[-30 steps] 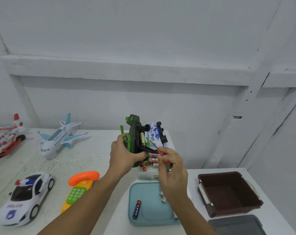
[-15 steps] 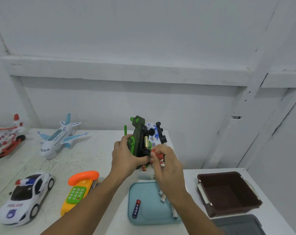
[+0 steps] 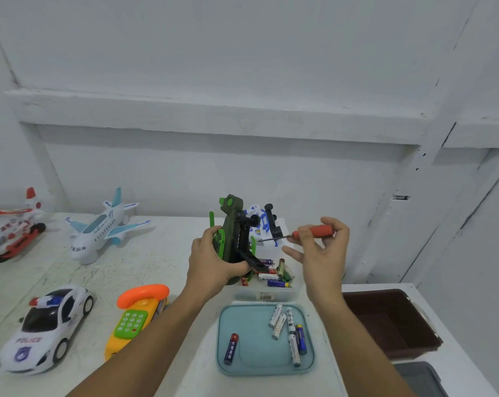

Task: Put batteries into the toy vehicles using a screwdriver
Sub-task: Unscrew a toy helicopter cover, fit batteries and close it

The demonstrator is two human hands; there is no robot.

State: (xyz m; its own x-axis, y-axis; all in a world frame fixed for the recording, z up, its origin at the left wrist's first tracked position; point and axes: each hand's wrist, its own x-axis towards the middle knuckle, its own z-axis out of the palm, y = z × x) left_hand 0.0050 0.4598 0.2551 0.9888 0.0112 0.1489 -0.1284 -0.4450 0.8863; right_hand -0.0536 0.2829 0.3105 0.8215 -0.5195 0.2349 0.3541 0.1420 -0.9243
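My left hand (image 3: 214,260) grips a dark green toy vehicle (image 3: 234,233) with bright green parts, held upright above the table with its black underside facing right. A black cover flap (image 3: 252,260) hangs open at its lower end. My right hand (image 3: 318,247) pinches a small screwdriver (image 3: 302,234) by its orange handle, the tip pointing left, a short gap from the toy. Loose batteries (image 3: 285,325) lie on a light blue tray (image 3: 242,365) below my hands. More batteries (image 3: 275,272) fill a clear box (image 3: 266,295) behind the tray.
On the white table stand a police car (image 3: 46,328), a yellow toy phone (image 3: 136,316), a white and blue plane (image 3: 102,227) and a red and white helicopter (image 3: 10,224). A white and blue toy (image 3: 261,222) stands behind the green one. A brown bin (image 3: 391,322) and a grey lid (image 3: 421,378) sit right.
My right hand has drawn the screwdriver back to the right, away from the toy's underside. The black cover flap now hangs open. My left hand keeps the toy in about the same place.
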